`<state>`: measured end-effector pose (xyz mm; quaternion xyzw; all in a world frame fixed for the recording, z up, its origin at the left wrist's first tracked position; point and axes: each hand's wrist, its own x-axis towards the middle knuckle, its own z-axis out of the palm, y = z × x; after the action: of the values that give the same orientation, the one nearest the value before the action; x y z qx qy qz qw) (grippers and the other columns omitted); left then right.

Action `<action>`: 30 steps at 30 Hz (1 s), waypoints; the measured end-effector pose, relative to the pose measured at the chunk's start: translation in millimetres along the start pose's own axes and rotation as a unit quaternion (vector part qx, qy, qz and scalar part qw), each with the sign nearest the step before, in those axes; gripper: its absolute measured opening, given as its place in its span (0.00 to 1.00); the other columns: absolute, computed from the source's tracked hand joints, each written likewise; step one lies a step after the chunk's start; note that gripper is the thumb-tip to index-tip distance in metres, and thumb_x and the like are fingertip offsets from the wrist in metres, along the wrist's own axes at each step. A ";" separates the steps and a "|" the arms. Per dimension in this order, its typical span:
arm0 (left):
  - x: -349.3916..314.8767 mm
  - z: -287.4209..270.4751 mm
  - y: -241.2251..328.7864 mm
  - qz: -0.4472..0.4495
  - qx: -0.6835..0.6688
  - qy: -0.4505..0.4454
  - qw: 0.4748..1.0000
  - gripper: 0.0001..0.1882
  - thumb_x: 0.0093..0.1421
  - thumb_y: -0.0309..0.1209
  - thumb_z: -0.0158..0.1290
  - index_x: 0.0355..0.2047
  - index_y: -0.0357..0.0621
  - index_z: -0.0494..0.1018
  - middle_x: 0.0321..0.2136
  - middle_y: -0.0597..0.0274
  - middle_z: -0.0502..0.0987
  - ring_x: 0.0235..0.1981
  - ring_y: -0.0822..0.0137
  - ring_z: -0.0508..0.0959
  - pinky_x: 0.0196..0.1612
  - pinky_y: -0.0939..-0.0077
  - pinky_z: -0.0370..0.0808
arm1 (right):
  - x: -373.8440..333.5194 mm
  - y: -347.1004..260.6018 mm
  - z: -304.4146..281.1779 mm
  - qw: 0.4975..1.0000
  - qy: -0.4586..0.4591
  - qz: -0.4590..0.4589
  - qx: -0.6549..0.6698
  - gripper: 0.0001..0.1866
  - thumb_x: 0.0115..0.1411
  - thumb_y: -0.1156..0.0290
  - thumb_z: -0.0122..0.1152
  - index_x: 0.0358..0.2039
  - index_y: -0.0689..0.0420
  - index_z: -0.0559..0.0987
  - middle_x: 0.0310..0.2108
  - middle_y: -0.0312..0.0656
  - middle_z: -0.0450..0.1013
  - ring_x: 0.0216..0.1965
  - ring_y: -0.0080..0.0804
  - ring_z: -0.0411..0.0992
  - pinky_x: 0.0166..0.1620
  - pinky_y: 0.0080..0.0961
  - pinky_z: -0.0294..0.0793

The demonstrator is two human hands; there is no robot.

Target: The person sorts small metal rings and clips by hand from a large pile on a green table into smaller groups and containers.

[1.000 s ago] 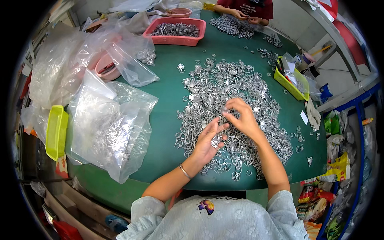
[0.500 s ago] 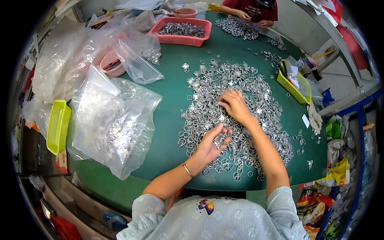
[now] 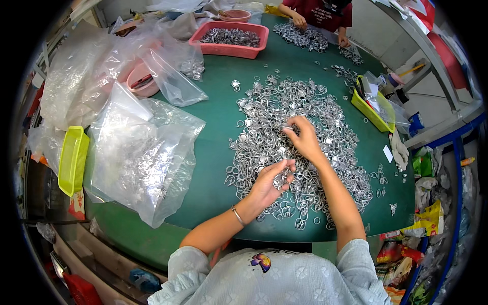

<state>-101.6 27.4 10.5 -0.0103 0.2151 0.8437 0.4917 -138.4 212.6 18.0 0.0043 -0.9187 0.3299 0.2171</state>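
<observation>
A wide pile of small silver metal ring pieces (image 3: 333,127), which look like key ring parts, covers the middle of the green table. Over the near side of this heap my left hand (image 3: 268,184) is cupped, palm up, with its fingers curled around several of the ring pieces (image 3: 281,178). My right hand (image 3: 305,140) is above the centre of the pile, ahead of the left. Its thumb and forefinger pinch together at what looks like one silver piece (image 3: 286,127); the fingers partly hide it.
Clear plastic bags (image 3: 147,152) cover the left side, beside a yellow-green basket (image 3: 72,162). A pink tray (image 3: 229,52) of metal parts stands farther back. On the right are another yellow-green basket (image 3: 373,109) and a glove (image 3: 399,151). A co-worker (image 3: 325,15) handles a far heap.
My right hand has shifted slightly right, its pinched fingertips lifted a little off the pile. My left fingers have curled further in. The co-worker's hands have moved apart.
</observation>
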 end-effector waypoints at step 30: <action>-2.4 1.3 -5.4 -0.061 0.191 0.045 0.979 0.13 0.64 0.34 0.44 0.46 0.43 0.68 0.36 0.59 0.76 0.37 0.66 0.79 0.29 0.73 0.76 | -116.3 -77.5 -81.6 0.981 0.042 0.103 0.157 0.07 0.53 0.77 0.62 0.32 0.62 0.75 0.24 0.40 0.73 0.25 0.22 0.71 0.28 0.20 0.69</action>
<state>-95.6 28.2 10.2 0.0333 0.3933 0.7542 0.5248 10.9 185.8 74.2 -0.0697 -0.8411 0.4905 0.2171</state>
